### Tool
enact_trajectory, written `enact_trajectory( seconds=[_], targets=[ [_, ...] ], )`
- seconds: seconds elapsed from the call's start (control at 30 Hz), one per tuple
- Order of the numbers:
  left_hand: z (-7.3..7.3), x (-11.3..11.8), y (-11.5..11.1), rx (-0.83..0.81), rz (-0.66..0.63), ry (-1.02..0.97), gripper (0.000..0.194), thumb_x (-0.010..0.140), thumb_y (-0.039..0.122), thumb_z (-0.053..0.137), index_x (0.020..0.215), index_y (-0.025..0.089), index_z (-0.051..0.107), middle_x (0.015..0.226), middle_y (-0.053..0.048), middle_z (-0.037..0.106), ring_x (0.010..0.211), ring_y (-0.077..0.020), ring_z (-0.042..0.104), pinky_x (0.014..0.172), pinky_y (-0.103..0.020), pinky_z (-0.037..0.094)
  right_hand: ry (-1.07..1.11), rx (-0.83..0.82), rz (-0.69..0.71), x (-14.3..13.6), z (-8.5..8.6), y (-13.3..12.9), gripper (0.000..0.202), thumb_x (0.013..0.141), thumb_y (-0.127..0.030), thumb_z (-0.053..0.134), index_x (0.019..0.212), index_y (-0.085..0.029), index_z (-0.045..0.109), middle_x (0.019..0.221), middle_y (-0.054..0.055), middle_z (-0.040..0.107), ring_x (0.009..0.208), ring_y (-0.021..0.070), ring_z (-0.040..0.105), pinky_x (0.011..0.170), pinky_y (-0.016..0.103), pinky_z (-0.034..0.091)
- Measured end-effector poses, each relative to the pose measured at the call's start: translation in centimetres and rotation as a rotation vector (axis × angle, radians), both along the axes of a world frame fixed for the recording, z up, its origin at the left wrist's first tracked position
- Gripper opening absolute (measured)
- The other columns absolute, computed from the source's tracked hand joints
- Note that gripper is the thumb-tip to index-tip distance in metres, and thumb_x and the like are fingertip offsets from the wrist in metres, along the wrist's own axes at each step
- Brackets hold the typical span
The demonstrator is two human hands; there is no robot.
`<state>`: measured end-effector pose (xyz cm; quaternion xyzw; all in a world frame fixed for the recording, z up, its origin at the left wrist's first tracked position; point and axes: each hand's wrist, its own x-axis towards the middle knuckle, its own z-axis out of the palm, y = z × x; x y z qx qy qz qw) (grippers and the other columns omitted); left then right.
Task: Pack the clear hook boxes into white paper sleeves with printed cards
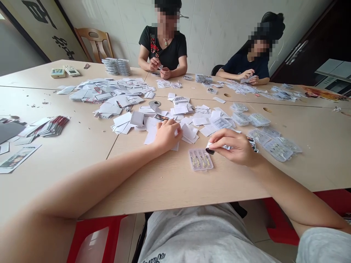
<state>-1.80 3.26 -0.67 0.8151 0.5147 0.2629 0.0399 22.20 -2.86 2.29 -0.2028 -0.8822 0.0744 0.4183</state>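
the right grip [233, 146] is closed in a pinch on a small card [210, 150], whitish near the fingertips and black at its lower end. this card hangs just above the upper right corner of a clear compartment box [201, 169], which lies on the counter [148, 188] below and to the left of the right grip. in the box, yellowish and dark small pieces [202, 160] lie side by side in a row of narrow slots.

the left grip [168, 136] rests palm down, its fingers bent, over the near edge of a spread of loose white cards [192, 133]; whether it grasps any of them cannot be told. the box sits to the right of this grip and nearer the wearer.

just beyond the left grip is a dark printed card [161, 117], and farther past it a grey ring-shaped roll [155, 103]. a larger heap of white papers [109, 91] spreads ahead and to the left of that grip. well to its left lie a fanned bundle of red-edged cards [56, 126] and a long picture card [19, 157].

to the right of the right grip, several filled clear boxes [278, 148] are grouped, some overlapping. far beyond both grips, one co-worker [167, 47] in black and another [252, 65] in dark blue each hold small papers over the counter's opposite side.
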Motion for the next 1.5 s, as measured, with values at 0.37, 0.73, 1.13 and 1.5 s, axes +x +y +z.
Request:
enact_trajectory(
  seconds=[0.37,0.73,1.13,1.5],
  targets=[
    [0.3,0.4,-0.7,0.117,0.089,-0.077,0.025,0.084,0.045,0.052,0.087,0.02,0.052,0.106,-0.011,0.052,0.104,-0.0293,0.042,0.087,-0.044,0.036,0.189,0.039,-0.268,0.9,0.6,0.9,0.014,0.076,-0.015,0.068,0.083,-0.023,0.059,0.093,0.004,0.068,0.094,0.0222,0.064,0.09,0.045,0.05],
    [1.3,1.2,-4.7,-0.102,-0.949,0.275,0.039,0.09,0.012,0.032,0.115,0.029,0.057,0.136,-0.004,0.053,0.128,-0.0245,0.042,0.098,-0.043,0.028,0.417,-0.332,-0.248,0.8,0.0,1.7,0.046,0.079,-0.026,0.068,0.12,-0.026,0.046,0.085,0.0,0.065,0.074,0.0132,0.066,0.068,0.026,0.056],
    [0.8,1.0,-4.3,-0.016,-0.738,0.236,0.047,0.084,0.047,0.052,0.123,0.021,0.055,0.118,-0.015,0.052,0.105,-0.0296,0.045,0.093,-0.049,0.039,0.366,-0.516,-0.275,0.6,0.5,1.3,0.009,0.074,-0.024,0.071,0.08,-0.018,0.07,0.087,0.004,0.068,0.078,0.0143,0.062,0.063,0.025,0.051],
    [2.1,1.6,-4.7,-0.118,-0.371,-0.115,0.03,0.086,0.047,0.051,0.083,0.019,0.058,0.095,-0.005,0.061,0.093,-0.0205,0.052,0.09,-0.038,0.038,0.348,-0.583,-0.393,-0.9,0.2,0.6,0.014,0.074,-0.026,0.07,0.083,-0.017,0.077,0.081,0.006,0.074,0.071,0.0173,0.066,0.061,0.029,0.052]
  ],
)
